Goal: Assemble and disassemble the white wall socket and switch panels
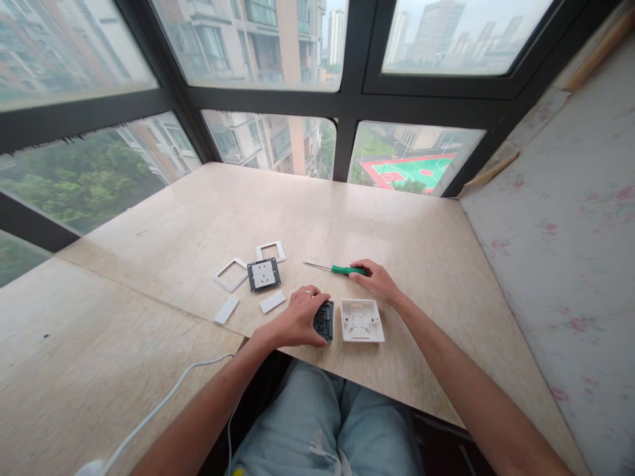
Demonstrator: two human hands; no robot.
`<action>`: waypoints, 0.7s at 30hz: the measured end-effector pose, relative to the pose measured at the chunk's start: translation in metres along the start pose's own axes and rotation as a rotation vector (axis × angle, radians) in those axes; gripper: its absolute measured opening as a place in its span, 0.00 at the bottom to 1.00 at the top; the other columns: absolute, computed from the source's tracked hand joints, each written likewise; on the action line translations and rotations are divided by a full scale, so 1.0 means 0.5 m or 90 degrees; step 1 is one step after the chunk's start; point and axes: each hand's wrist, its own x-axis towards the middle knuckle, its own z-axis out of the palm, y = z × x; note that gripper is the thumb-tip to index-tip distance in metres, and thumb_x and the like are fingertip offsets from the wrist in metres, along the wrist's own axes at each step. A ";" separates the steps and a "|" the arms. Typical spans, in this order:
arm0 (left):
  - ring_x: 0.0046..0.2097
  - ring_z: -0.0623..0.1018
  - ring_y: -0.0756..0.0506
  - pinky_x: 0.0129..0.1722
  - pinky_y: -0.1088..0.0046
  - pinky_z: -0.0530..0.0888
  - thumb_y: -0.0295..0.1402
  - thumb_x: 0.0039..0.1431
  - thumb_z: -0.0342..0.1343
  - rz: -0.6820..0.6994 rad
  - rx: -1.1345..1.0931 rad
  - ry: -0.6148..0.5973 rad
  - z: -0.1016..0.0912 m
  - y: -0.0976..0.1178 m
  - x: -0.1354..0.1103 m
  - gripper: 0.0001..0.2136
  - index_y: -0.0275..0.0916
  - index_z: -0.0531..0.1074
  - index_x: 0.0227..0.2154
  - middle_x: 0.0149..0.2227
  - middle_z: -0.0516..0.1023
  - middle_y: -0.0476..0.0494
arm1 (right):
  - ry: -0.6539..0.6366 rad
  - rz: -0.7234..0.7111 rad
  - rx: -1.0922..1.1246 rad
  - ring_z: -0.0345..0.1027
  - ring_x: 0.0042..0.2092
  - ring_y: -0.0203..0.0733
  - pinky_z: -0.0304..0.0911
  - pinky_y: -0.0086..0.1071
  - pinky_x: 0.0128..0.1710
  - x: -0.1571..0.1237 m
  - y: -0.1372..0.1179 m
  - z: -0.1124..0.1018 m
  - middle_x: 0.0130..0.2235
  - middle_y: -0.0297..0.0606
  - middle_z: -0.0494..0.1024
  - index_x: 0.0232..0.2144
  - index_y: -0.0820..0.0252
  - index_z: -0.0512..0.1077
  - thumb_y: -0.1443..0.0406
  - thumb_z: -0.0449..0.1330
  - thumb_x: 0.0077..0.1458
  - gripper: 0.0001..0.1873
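Observation:
My left hand (300, 317) curls over a dark switch module (325, 321) lying on the beige tabletop (208, 218), fingers closed on its left side. A ring shows on one finger. My right hand (376, 279) closes on the green handle of a screwdriver (336, 268), whose thin metal shaft points left and lies flat on the table. A white square mounting box (362, 320) sits open side up between the two hands, just right of the dark module.
A dark socket module with a white face (263, 274) lies further left, with two white square frames (231, 274) (270, 251) and two small white cover pieces (227, 310) (272, 301) around it. A white cable (163, 403) runs off the table's near left. Large windows stand behind; a floral wall is right.

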 end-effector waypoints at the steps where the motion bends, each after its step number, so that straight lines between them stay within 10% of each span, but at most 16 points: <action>1: 0.56 0.66 0.32 0.57 0.52 0.64 0.37 0.36 0.72 -0.002 0.001 0.001 0.001 0.000 0.000 0.38 0.40 0.67 0.54 0.52 0.67 0.35 | 0.002 0.001 0.003 0.72 0.43 0.44 0.66 0.40 0.46 0.000 0.001 0.000 0.42 0.41 0.79 0.40 0.58 0.76 0.59 0.63 0.51 0.15; 21: 0.54 0.69 0.33 0.57 0.53 0.65 0.37 0.39 0.71 0.002 0.020 0.014 0.000 0.020 0.006 0.36 0.43 0.68 0.55 0.53 0.67 0.37 | 0.033 -0.035 0.011 0.72 0.45 0.46 0.65 0.42 0.48 -0.014 -0.001 0.008 0.43 0.41 0.80 0.40 0.58 0.76 0.59 0.62 0.52 0.13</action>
